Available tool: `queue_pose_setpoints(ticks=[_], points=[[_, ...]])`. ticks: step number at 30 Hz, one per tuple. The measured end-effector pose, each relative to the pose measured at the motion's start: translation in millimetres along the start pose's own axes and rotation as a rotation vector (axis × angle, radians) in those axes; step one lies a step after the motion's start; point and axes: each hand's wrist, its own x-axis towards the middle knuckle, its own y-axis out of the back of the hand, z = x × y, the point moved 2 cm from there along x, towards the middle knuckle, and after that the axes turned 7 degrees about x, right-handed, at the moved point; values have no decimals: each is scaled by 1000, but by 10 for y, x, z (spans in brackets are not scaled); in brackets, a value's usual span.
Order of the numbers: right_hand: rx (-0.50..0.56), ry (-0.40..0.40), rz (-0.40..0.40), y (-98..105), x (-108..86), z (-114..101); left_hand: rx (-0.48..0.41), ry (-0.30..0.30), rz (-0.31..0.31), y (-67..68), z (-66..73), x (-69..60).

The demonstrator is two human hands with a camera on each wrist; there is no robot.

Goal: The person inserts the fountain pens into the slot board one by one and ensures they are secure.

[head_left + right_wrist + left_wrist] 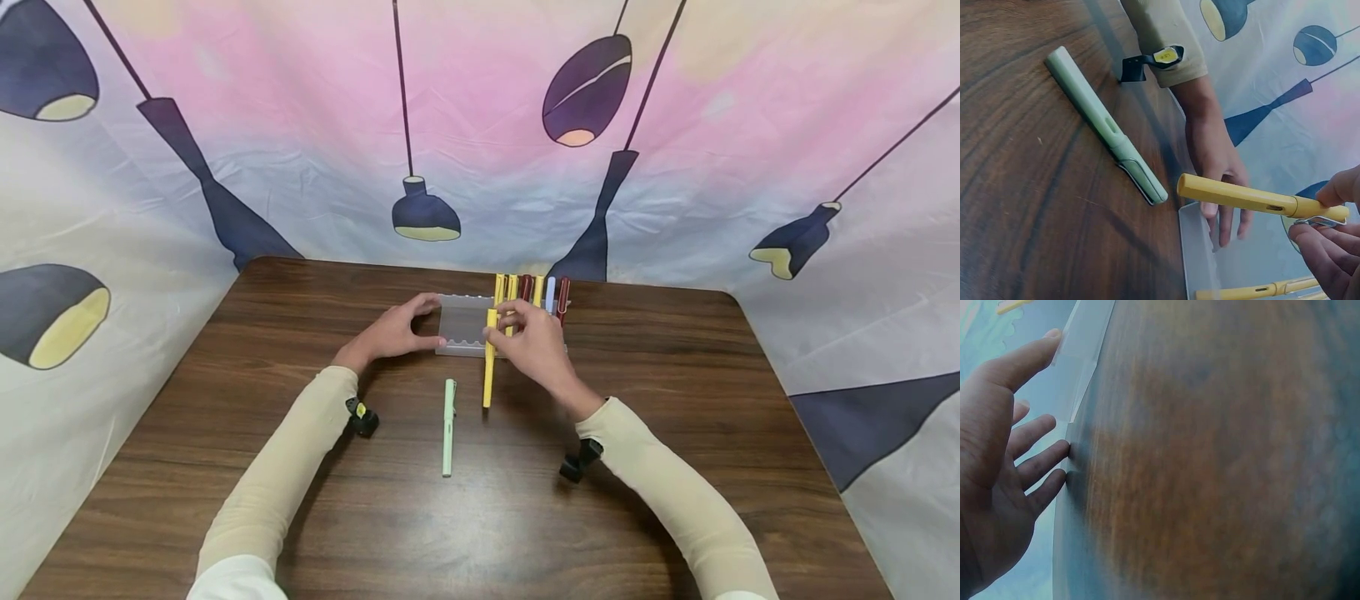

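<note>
My right hand pinches a yellow pen by its capped, clip end between thumb and fingers. The pen hangs over the front of a clear plastic pen tray with notched edges, its other end towards me. At the tray's left end is my left hand, thumb at the front corner and fingers towards the back one. The left wrist view shows that thumb against the tray's side, the fingers spread and fairly straight. On the table in front lies a mint-green pen, its clip showing in the right wrist view.
Several pens lie side by side in the tray's right part: yellow ones, a light blue pen and dark red ones, including a dark red pen at the right end. Behind the wooden table hangs a lamp-patterned cloth.
</note>
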Motion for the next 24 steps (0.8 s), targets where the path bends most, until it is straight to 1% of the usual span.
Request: queue_pose_setpoints(ticks=[5,10,14,19,24], points=[[11,6,23,18,77,10,-4,-3,0,-10,-10,7],[11,30,43,31,153,4,-3,-4,6,-10,-11,6],[-17,60,68,37,210,-10,1,-4,4,-12,-13,7],[-26,89,96,47,277,-43,-1,-4,5,-19,-27,12],[-60,102,116,52,341,-77,-2,-5,9,-16,-42,20]])
